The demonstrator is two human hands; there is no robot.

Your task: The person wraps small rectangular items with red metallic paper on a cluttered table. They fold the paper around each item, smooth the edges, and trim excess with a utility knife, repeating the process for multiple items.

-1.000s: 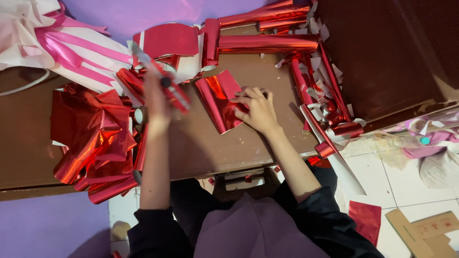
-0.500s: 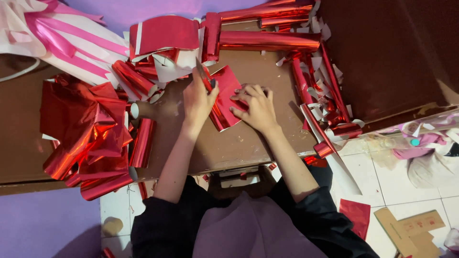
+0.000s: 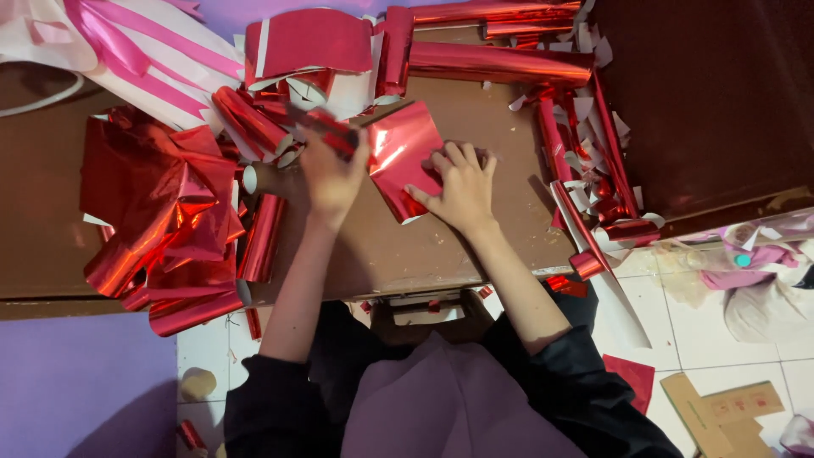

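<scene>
The red foil sheet (image 3: 405,157) under the hands is shiny and smooth like a mirror. The foil rolls (image 3: 500,61) gleam too. The brown table (image 3: 398,246) looks dull, like matt wood. White paper scraps (image 3: 585,106) look plain.

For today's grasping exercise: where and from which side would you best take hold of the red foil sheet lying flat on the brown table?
Probably the red foil sheet's free upper corner, from the far side. It lies flat; the right hand pins its lower right edge, and the left hand crowds the left edge, so only the top stays open to pinch and lift.
</scene>
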